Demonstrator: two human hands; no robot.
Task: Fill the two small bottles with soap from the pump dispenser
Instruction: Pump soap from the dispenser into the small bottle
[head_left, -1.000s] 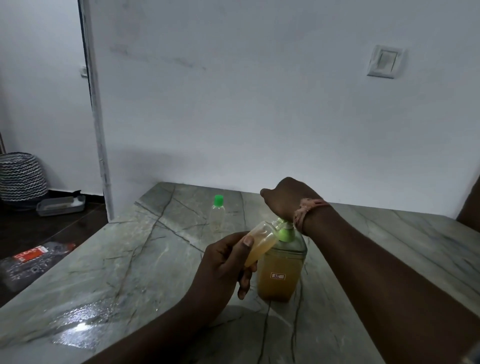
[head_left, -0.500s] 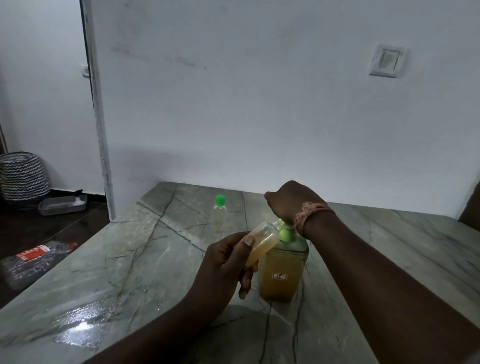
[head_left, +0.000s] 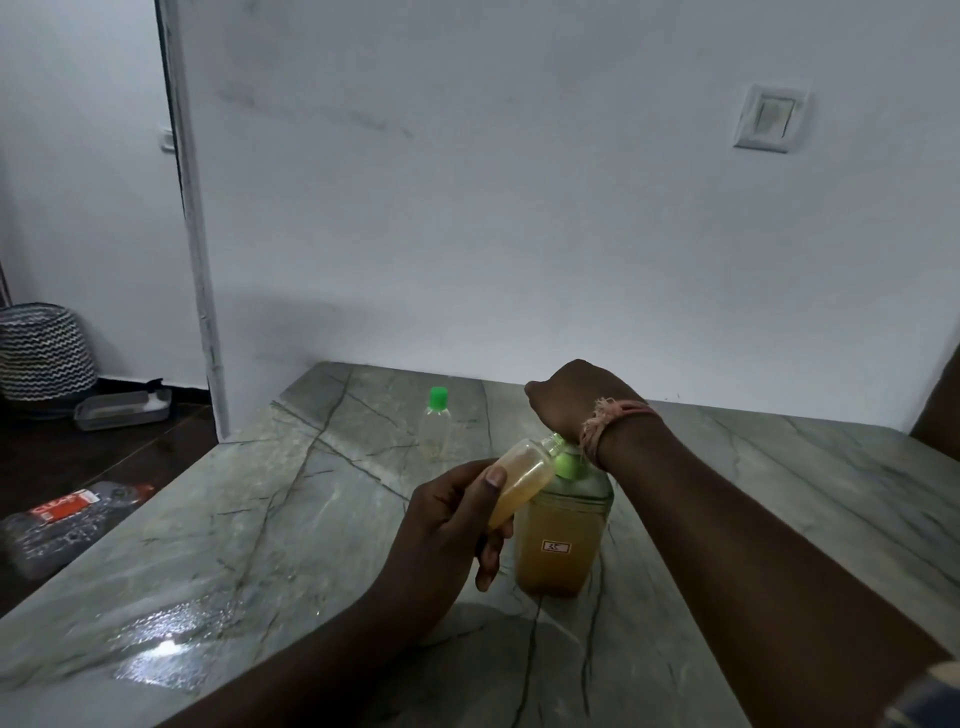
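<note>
Nearest the camera, the left hand (head_left: 452, 525) pinches a small clear plastic bottle of amber soap (head_left: 522, 475), tilted with its mouth at the nozzle; holding it steady there should avoid spills. Just behind, the right hand (head_left: 576, 400), closed, presses the green pump on the square amber dispenser (head_left: 563, 540), whose sticker seems to read "35". Farther back stands a green-capped clear bottle (head_left: 436, 423), apparently empty.

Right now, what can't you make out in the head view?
- Pump head and spout of the dispenser: hidden under the right hand and wrist.
- Mouth of the tilted small bottle held by the left hand: hidden behind the wrist.
- Soap level in the capped bottle: too dim.
- Dispenser label: too small to read reliably.
</note>
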